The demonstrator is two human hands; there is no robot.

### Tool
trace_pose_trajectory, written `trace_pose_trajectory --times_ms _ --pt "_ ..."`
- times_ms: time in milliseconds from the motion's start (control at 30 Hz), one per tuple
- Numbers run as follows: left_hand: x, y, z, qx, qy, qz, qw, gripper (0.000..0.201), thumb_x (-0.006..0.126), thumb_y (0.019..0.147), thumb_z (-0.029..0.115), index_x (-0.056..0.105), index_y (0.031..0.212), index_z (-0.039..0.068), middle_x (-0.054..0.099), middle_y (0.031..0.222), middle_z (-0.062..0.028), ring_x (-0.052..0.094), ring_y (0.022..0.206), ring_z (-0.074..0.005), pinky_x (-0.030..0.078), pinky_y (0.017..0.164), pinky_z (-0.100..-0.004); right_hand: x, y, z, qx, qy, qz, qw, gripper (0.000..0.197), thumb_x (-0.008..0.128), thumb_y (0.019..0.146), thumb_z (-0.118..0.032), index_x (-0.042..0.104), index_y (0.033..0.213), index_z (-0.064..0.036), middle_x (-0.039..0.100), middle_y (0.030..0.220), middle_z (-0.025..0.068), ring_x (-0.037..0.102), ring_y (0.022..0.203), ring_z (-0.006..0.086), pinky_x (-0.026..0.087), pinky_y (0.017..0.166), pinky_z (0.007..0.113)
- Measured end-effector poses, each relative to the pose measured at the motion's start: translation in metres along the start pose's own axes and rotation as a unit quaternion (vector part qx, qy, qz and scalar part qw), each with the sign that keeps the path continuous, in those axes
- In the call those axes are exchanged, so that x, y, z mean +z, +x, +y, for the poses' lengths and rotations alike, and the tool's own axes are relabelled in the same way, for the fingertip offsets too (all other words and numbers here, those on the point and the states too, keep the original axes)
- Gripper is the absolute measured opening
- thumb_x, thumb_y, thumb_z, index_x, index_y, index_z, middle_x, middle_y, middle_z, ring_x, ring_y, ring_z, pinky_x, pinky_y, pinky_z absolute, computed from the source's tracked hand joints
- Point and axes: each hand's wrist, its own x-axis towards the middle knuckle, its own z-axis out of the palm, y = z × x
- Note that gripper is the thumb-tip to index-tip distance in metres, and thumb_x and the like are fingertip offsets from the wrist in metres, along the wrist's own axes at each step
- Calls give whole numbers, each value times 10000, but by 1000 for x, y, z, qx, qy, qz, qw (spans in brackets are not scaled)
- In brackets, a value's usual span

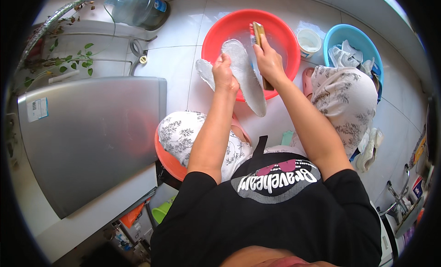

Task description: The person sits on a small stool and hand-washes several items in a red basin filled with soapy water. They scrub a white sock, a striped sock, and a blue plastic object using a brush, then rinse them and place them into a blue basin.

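Note:
My left hand (225,76) is closed round a pair of pale grey shoe insoles. The longer-showing insole (245,78) slants across the front of the red basin (217,36), while the other insole (205,71) sticks out on the left side of my hand. My right hand (270,61) grips a scrubbing brush (258,31) with a brown back and red and white bristles. Its bristle side is turned toward the insole, with a small gap at the upper end. Water in the basin is partly hidden by my hands.
Right of the basin stand a white tub (308,42) and a blue basin (331,33) with white shoes inside. More white shoes (369,150) lie by my right leg. A grey metallic appliance (96,133) fills the left side; a large water bottle (138,9) lies behind.

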Motion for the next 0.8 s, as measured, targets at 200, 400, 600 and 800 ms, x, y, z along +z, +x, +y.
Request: trace_pose_trajectory --times_ms 200,400,600,800 --pt "-2 12 29 -2 -133 0 991 338 348 1021 283 469 1196 19 574 1148 -183 598 1025 -317 520 871 -524 17 -81 13 -198 -88 -25 976 570 545 905 -343 345 1434 -272 654 1032 201 654 835 397 520 698 493" --pt "21 -8 3 -55 -93 -12 994 423 356 1020 301 423 1323 14 517 1282 -170 526 1167 -291 430 1022 -431 6 -28 -6 -175 -169 53 968 524 535 909 -332 398 1409 -253 651 829 209 650 662 385 502 541 517" --pt "4 -6 25 -75 -143 -28 986 484 283 1023 364 401 1328 6 527 1238 -226 525 1144 -375 441 989 -501 13 -83 1 -201 -185 -55 960 574 523 906 -344 338 1439 -236 639 772 242 645 659 412 507 588 541" --pt "5 -4 -4 -61 -95 -18 993 466 306 1024 349 387 1357 33 505 1305 -156 506 1188 -339 419 1023 -475 3 -34 -10 -96 -168 -24 981 526 464 944 -349 313 1443 -275 667 825 202 654 743 386 510 661 498"
